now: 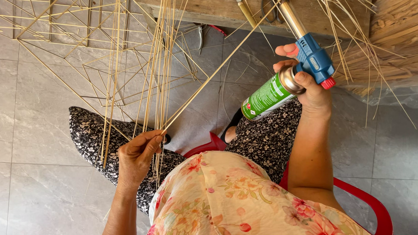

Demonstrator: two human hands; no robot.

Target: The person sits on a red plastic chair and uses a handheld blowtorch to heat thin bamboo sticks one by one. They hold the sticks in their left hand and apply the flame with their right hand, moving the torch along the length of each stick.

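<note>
I am sitting on a red plastic chair (380,212) over a grey tiled floor (27,136), and a wooden bench (200,5) is running across the far edge of the scene. To the far right a big heap of straw-coloured strips (399,41) is lying beside it, and to the far left a frame of thin bamboo sticks (56,23) is spreading out in crossing triangles. A loose sheaf of long sticks (159,57) is hanging upright between the frame and my knees, its lower ends reaching down over my dark patterned trousers.

In my right hand (310,87) I am gripping a gas torch (287,74), fingers wrapped fully around the neck where the green canister is meeting the blue head. Its long axis is lying on a diagonal: the canister's base is pointing near and left toward my lap, while the metal nozzle is pointing far and left, up toward the bench.

My left hand (138,154) is pinching the near end of a single bamboo stick (211,74) between thumb and fingertips, the hand otherwise loosely curled. That stick is slanting from my fingers away to the far right, its far part crossing just by the torch's nozzle.
</note>
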